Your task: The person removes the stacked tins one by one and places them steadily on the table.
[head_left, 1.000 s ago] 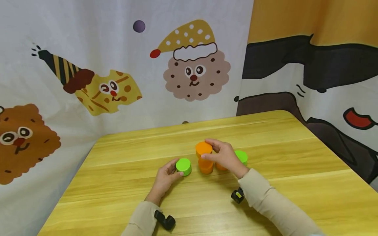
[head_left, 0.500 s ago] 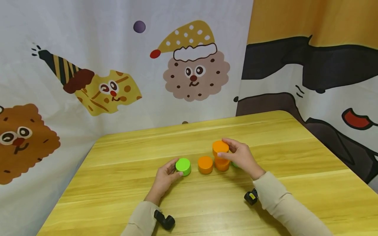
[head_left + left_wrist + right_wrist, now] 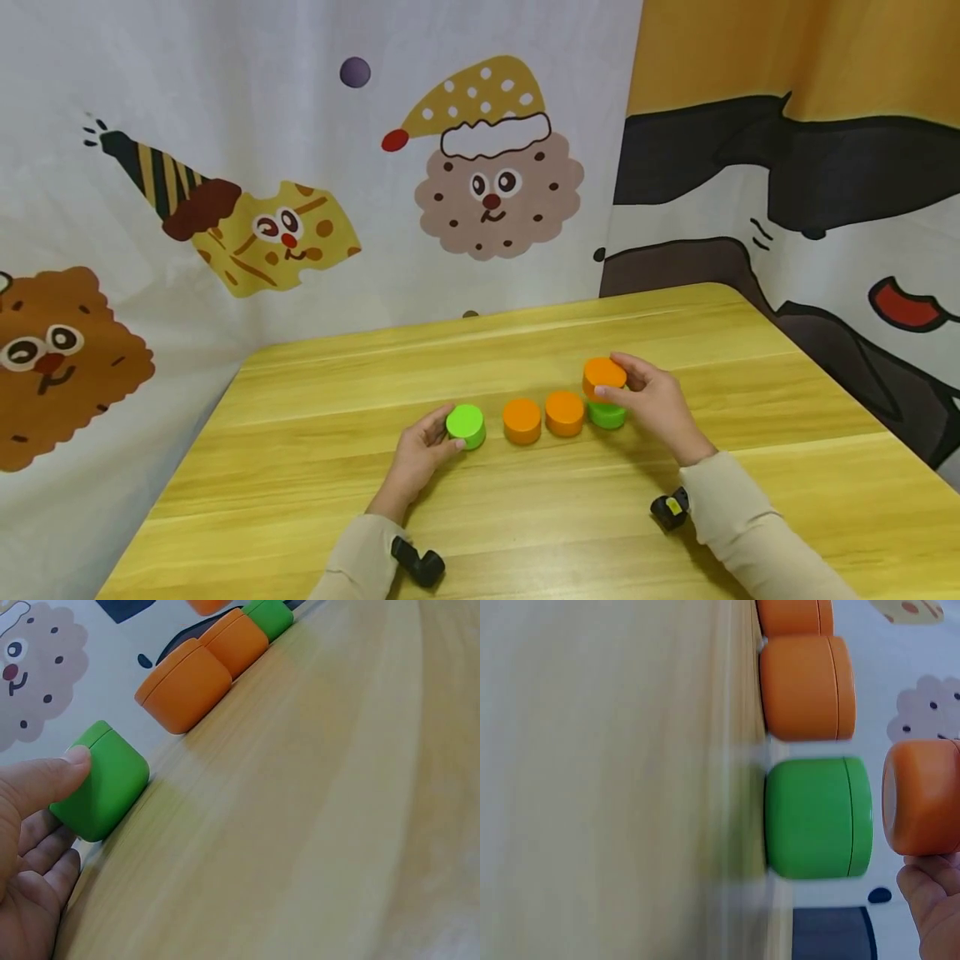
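Note:
My left hand (image 3: 422, 454) holds a small round green lidded pot (image 3: 467, 427) between thumb and fingers. In the left wrist view, this green pot (image 3: 109, 784) stands at the tabletop with the thumb against its side. My right hand (image 3: 662, 407) grips an orange lidded pot (image 3: 604, 377) by its side, raised over a second green pot (image 3: 606, 416). From the right wrist, the raised orange pot (image 3: 926, 796) shows a pale base, apart from the green pot (image 3: 817, 817) standing below. Two more orange pots, a left one (image 3: 521, 421) and a right one (image 3: 564, 414), stand between the hands.
The pots stand in a row across a yellow wood-grain table (image 3: 300, 500). Behind its far edge hangs a white curtain (image 3: 315, 100) printed with cartoon food. A small black camera sits on each wrist: left (image 3: 420, 562), right (image 3: 670, 508).
My right hand has carried the raised orange pot rightward, from over the left orange pot, past the other orange one, to over the right green pot. My left hand has stayed with its green pot.

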Tool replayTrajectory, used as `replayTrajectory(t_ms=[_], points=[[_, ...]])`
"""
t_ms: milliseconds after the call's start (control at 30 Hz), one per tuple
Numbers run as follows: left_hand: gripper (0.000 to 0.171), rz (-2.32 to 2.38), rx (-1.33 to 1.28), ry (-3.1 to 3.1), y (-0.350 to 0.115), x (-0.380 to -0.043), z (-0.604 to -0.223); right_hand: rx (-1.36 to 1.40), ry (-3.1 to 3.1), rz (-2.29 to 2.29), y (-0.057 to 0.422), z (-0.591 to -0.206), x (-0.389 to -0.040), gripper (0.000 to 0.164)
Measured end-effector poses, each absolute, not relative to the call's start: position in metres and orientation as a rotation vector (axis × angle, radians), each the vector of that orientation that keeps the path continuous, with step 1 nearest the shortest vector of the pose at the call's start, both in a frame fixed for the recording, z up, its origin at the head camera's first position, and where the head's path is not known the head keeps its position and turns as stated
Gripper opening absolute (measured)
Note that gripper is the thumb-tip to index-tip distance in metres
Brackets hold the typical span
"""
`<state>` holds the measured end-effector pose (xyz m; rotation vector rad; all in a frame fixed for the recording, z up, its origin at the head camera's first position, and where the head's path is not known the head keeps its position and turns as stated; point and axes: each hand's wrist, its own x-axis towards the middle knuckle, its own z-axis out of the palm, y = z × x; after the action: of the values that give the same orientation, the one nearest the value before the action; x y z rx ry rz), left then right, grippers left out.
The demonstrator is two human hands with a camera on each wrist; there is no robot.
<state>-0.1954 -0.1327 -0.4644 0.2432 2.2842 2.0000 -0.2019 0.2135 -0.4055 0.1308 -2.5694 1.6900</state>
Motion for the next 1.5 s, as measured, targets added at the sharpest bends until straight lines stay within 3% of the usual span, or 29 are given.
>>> replayTrajectory(t_ms=[767,1500], points=[[0.061,2.007,0.242,2.263,-0.133,-0.192,-0.464,-0.076,-2.555,1.6,0.257,-0.414,-0.19,0.081],[0.061,1.993,0.237,2.285,-0.133,-0.195,-0.464,-0.17,-2.597,1.648,0.26,-0.429,-0.19,0.08]])
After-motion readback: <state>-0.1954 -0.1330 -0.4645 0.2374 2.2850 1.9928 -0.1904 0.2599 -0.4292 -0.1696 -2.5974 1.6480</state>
